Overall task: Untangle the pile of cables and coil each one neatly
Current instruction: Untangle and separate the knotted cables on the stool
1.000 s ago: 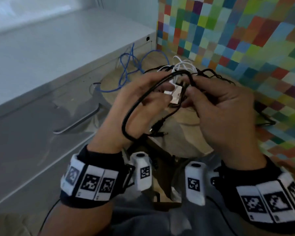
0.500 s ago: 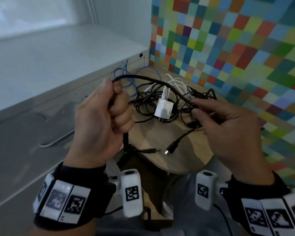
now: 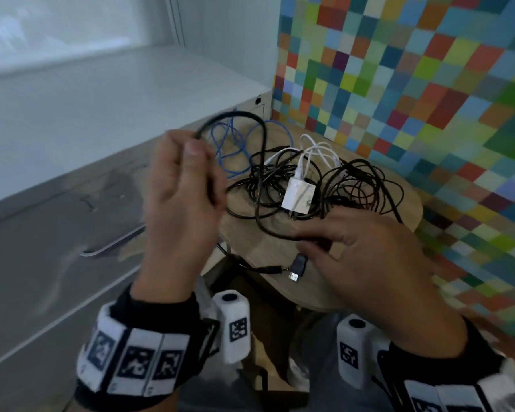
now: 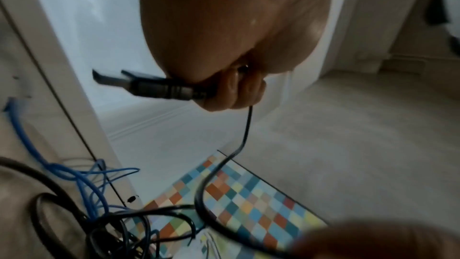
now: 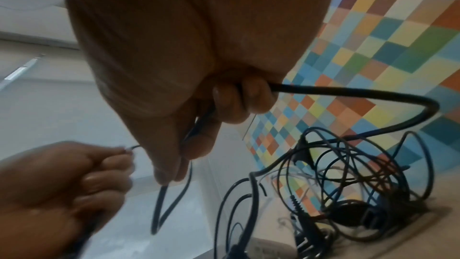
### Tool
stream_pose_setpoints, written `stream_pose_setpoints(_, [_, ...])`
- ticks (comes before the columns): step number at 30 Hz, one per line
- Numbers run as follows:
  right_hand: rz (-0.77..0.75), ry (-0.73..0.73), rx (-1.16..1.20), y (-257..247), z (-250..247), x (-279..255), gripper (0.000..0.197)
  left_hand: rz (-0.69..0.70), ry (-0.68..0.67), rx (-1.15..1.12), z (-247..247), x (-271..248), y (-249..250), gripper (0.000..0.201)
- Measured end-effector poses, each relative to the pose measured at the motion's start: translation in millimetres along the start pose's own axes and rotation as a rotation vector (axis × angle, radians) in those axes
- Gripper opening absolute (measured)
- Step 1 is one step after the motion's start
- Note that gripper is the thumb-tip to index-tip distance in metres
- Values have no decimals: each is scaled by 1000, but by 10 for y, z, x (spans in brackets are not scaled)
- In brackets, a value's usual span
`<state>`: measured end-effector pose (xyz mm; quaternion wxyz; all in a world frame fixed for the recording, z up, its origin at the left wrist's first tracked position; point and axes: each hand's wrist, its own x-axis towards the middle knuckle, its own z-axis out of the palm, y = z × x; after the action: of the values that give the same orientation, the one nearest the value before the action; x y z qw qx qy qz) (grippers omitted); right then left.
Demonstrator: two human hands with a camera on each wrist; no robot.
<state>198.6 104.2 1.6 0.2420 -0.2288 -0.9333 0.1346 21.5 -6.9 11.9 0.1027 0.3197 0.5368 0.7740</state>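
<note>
A thick round black cable (image 3: pixel 260 162) is gripped by both curled hands, left (image 3: pixel 182 191) raised, right (image 3: pixel 366 257) lower over the tangle.

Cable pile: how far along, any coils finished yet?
Done: no finished coil in view. In hand: one black cable, gripped by the left hand near its plug and by the right hand further along; it arches over the pile. Left: the black tangle, white charger and its lead, and blue cable lie heaped on the wooden table.
</note>
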Motion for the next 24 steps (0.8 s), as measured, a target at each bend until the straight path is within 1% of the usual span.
stream_pose_setpoints(2, [-72,9,48,-28,11,-12,18,56,-188,160,110,-93,-42,19])
stream_pose_setpoints(5, [-142,113,208,-23,-2,-20,11,105,-421,281,183,-191,-86,18])
stream_pose_setpoints(7, [-171,179,279,-16,-26,-23,7,55,-537,347,198,-212,-86,18])
stream_pose_setpoints(9, [-186,234,291,1,-56,-33,4,-38,-640,335,200,-212,-64,21])
stream_pose_setpoints(11, [-173,283,305,33,-84,-39,7,-99,-710,327,183,-200,-42,32])
stream_pose_setpoints(12, [-160,308,311,53,-100,-40,9,-139,-734,333,170,-192,-36,39])
stream_pose_setpoints(14, [-122,364,323,86,-141,-43,11,-270,-750,285,123,-170,-26,46])
stream_pose_setpoints(16, [-88,431,353,137,-189,-45,11,-404,-725,123,51,-142,-1,42])
stream_pose_setpoints(18, [-71,490,365,207,-226,-43,13,-505,-688,-91,-8,-112,45,35])
stream_pose_setpoints(20, [-72,511,345,278,-221,-40,18,-554,-673,-271,-29,-95,86,32])
stream_pose_setpoints(24, [-68,496,341,322,-125,-15,25,-520,-690,-541,6,-105,88,28])
